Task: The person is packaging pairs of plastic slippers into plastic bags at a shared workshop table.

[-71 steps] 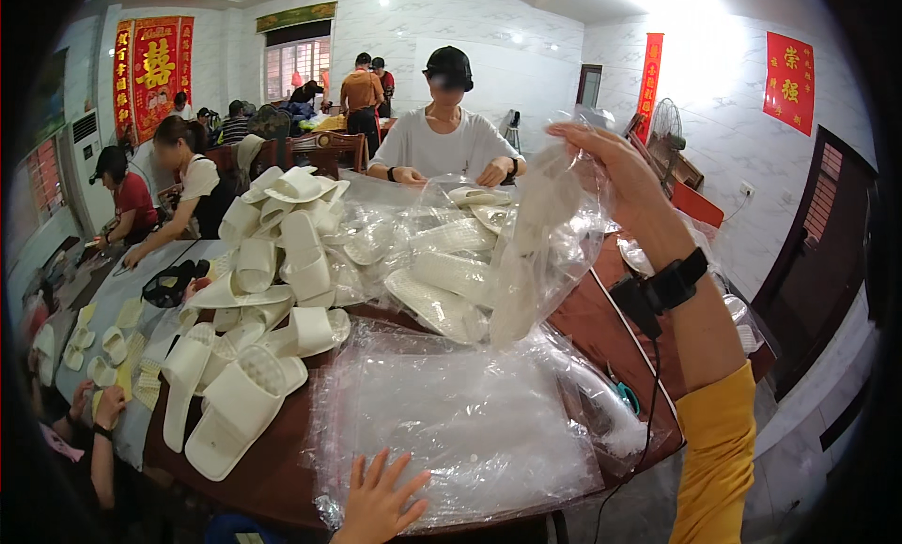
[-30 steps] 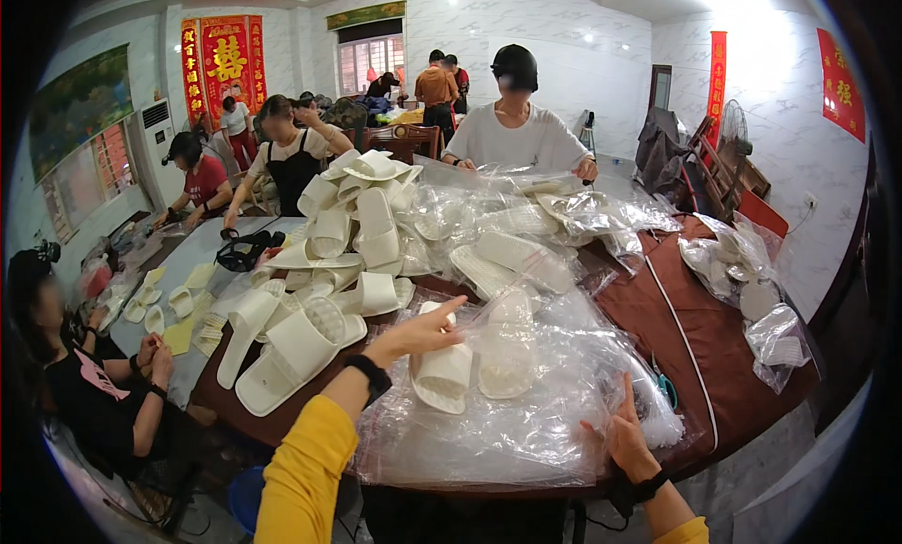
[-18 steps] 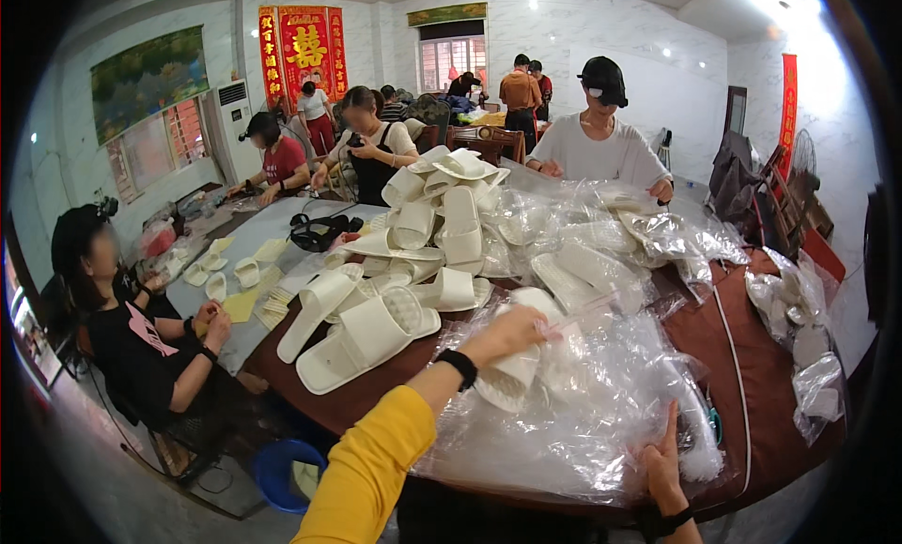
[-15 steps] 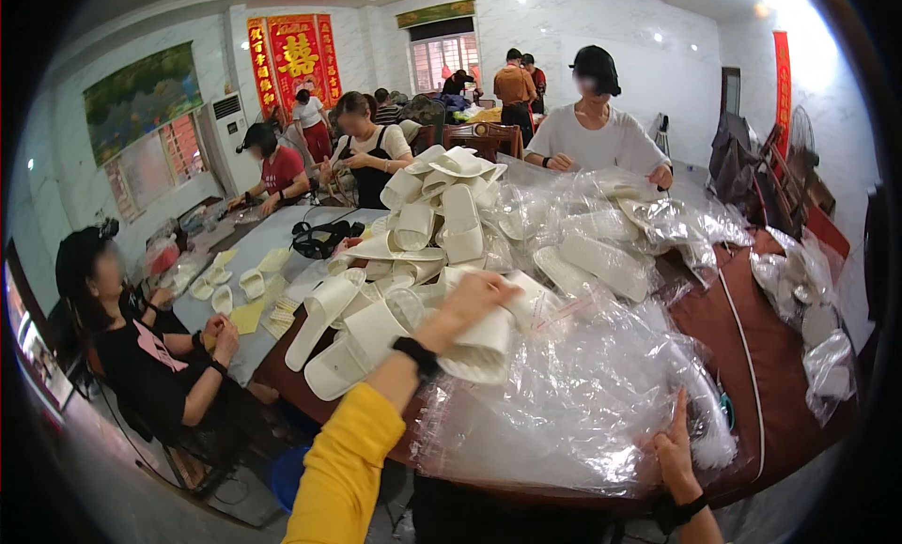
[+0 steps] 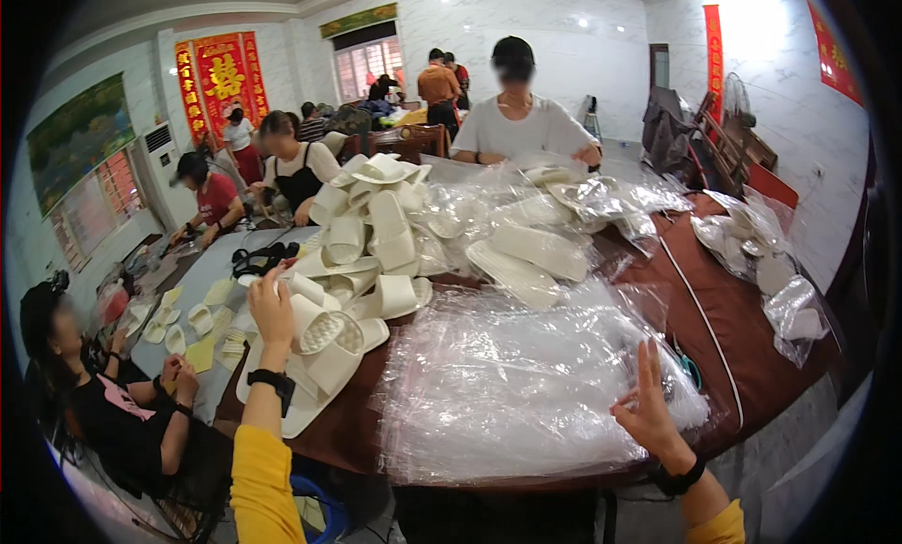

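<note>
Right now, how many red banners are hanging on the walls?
3 at least: a wide red banner on the far left wall, a narrow one right of the door, and another at far right. More may be hidden.
</note>
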A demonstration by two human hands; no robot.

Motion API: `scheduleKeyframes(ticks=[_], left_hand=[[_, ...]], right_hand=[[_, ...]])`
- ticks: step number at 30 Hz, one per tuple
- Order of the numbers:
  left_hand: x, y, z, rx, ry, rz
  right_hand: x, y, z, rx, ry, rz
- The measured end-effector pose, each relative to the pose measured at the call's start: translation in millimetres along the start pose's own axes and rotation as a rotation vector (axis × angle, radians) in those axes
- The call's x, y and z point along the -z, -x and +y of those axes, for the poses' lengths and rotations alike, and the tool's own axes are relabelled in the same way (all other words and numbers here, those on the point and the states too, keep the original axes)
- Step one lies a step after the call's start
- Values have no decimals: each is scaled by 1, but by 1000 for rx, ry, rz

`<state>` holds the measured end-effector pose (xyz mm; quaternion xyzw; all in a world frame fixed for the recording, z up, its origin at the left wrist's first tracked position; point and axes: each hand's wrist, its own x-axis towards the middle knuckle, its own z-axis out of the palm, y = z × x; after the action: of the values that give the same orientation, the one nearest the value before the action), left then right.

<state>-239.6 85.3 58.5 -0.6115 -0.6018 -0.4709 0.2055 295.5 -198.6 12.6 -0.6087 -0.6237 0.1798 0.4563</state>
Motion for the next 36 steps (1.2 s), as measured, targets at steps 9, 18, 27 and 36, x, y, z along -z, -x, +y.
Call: scheduleKeyframes(ticks=[9, 18, 27, 36], left_hand=[[82, 76, 187, -491, 685, -771], [46, 219, 183, -738, 302, -1027], [46, 221, 187, -618, 329, -974], [60, 225, 196, -484, 425, -1050]], right_hand=[[20, -33, -41, -164, -1, -547], [79, -74, -57, -222, 494, -1143], [-38, -245, -72, 324, 491, -334], [-184, -243, 43, -71, 888, 56]])
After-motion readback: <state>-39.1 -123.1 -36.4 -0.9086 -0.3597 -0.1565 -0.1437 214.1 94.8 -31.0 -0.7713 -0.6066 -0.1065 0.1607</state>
